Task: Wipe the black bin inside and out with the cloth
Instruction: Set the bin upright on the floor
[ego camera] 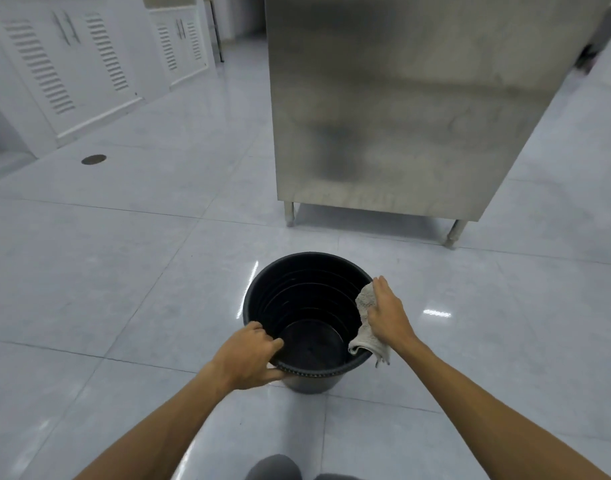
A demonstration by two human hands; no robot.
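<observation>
Black bin [307, 296] upright on the tiled floor [141, 271], mouth open, just in front of the person and a short way out from the steel cabinet [401, 116]. Inside: stepped rings down the wall, flat dark bottom, nothing in it that I can see. Cloth [364, 306], pale grey, draped over the rim on the bin's right side; part hangs inside against the wall, a corner trails down outside. Right hand [387, 317] lies flat on top of the cloth, fingers [378, 284] pressed together and pointing along the rim, palm pinning the cloth to the rim edge. Left hand [250, 358] grips the near-left rim: fingers curled over into the bin, thumb outside under the lip, closed on the rim. Both forearms bare, reaching in from the bottom of the view. Dark grey patches at the bottom edge, probably knees; too cropped to tell. Floor is glossy light tile, with light glare spots right of the bin. Cabinet stands on short metal legs [453, 233], its side panel smudged. Far left: white cabinets with louvred doors [44, 64] along the wall. Round floor drain [93, 159] sits in front of them, well apart from the bin.
</observation>
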